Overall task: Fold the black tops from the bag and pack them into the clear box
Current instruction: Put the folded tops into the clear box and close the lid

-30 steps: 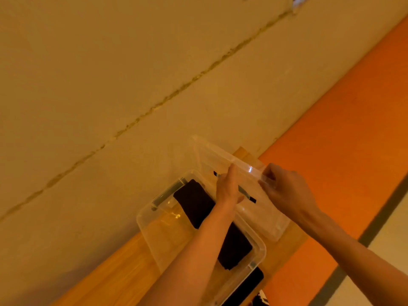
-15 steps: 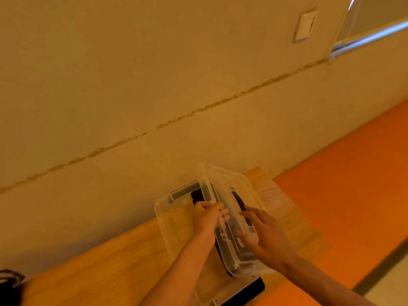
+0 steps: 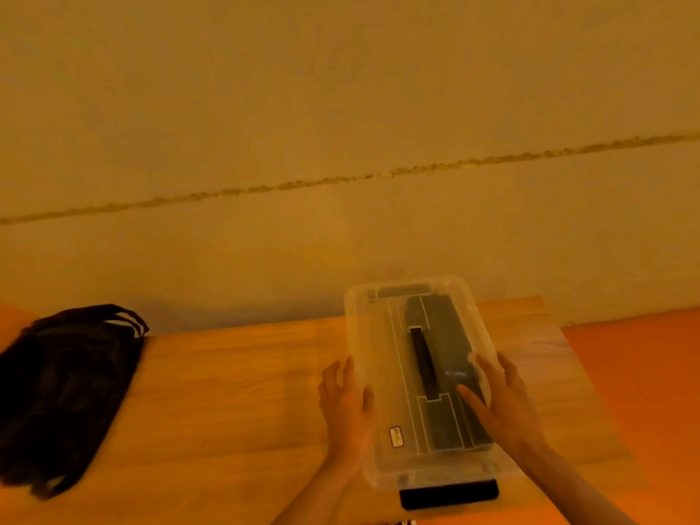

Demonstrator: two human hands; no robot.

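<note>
The clear box [image 3: 373, 327] stands on the wooden table, right of centre, with its clear lid [image 3: 382, 377] lying flat on top. Folded black tops [image 3: 450, 335] show through the lid inside. My left hand [image 3: 346, 403] presses against the box's left side with its fingers fairly straight. My right hand [image 3: 500, 399] lies over the right edge of the lid, fingers spread on top. The black bag [image 3: 57, 388] sits slumped at the table's left end, handles up.
A flat black object [image 3: 449, 495] pokes out from under the box's near end. The wooden table [image 3: 235, 403] runs along a beige wall. An orange floor [image 3: 644, 373] lies to the right.
The lid, held tilted over the box before, now lies flat on it. Both hands have moved to the box's sides. The view has swung left, bringing the bag in.
</note>
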